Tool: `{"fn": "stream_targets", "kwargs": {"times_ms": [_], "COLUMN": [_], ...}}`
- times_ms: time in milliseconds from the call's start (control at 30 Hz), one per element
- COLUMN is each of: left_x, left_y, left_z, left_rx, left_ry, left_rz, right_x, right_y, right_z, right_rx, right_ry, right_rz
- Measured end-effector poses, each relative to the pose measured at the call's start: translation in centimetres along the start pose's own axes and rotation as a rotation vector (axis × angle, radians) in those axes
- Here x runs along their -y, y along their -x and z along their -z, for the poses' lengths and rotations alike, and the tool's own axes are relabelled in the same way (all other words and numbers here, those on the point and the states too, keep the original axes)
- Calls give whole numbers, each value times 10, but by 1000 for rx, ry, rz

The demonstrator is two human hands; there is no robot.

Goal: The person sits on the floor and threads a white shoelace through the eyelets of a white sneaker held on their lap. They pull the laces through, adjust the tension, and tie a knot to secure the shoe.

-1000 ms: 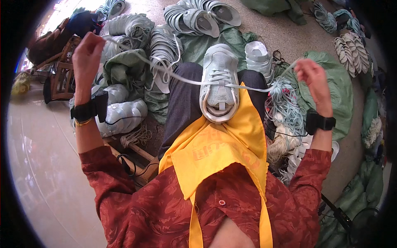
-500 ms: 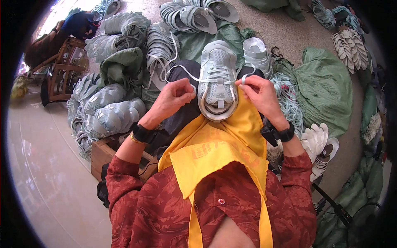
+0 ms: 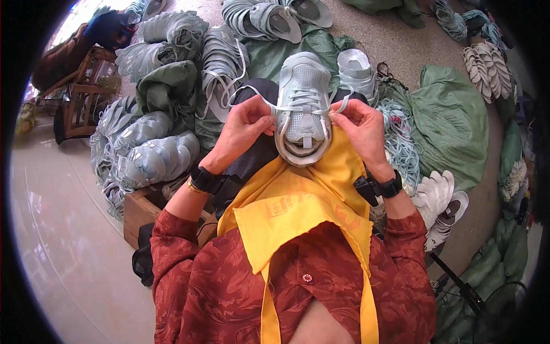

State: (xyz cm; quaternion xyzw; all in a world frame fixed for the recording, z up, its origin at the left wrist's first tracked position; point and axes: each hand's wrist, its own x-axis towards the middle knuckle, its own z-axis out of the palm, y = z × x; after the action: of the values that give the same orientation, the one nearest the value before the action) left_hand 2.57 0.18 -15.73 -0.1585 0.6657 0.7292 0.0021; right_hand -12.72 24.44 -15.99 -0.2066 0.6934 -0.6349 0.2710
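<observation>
A pale grey-green sneaker upper (image 3: 305, 74) rests on my lap over the yellow apron (image 3: 338, 172), toe pointing away from me. Its shoelace (image 3: 291, 108) crosses the tongue, and the ends run out on both sides. Beside the shoe's left edge, my left hand (image 3: 246, 129) is closed, thumb and fingers pinching one lace end near the eyelets. On the opposite side my right hand (image 3: 364, 129) pinches the other lace end, which loops up above the fingers. The fingertips of both hands are close to the shoe's collar.
Stacks of similar uppers (image 3: 163, 155) lie to the left, with more (image 3: 260, 20) ahead. A bundle of pale blue laces (image 3: 404, 149) and a green sack (image 3: 450, 126) are at right. White uppers (image 3: 435, 195) lie nearby. A wooden box (image 3: 140, 215) stands by my left arm.
My left hand has moved in toward the shoe's left edge, its fingers now nearer the eyelets. The right hand has shifted slightly, still pinching the lace. The shoe has barely moved.
</observation>
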Motion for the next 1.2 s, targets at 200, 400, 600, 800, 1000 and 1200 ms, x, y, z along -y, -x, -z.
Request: {"fn": "stream_targets", "kwargs": {"times_ms": [200, 400, 600, 800, 1000, 1200], "left_x": [2, 0, -2, 8, 13, 14], "left_y": [0, 1, -2, -5, -9, -12], "left_z": [1, 1, 3, 1, -3, -11], "left_rx": [-1, -8, -18, -66, -102, -143], "left_ry": [18, 24, 50, 113, 143, 130], "left_rz": [16, 47, 27, -25, -77, -129], "right_x": [0, -1, -2, 10, -4, -5], "right_y": [8, 6, 0, -4, -3, 2], "right_z": [-4, -5, -6, -14, -13, -14], "right_rx": [-5, 1, -32, -15, -72, -143], "right_ry": [-86, -102, -8, 323, 121, 258], "right_rz": [-11, -29, 17, 90, 52, 139]}}
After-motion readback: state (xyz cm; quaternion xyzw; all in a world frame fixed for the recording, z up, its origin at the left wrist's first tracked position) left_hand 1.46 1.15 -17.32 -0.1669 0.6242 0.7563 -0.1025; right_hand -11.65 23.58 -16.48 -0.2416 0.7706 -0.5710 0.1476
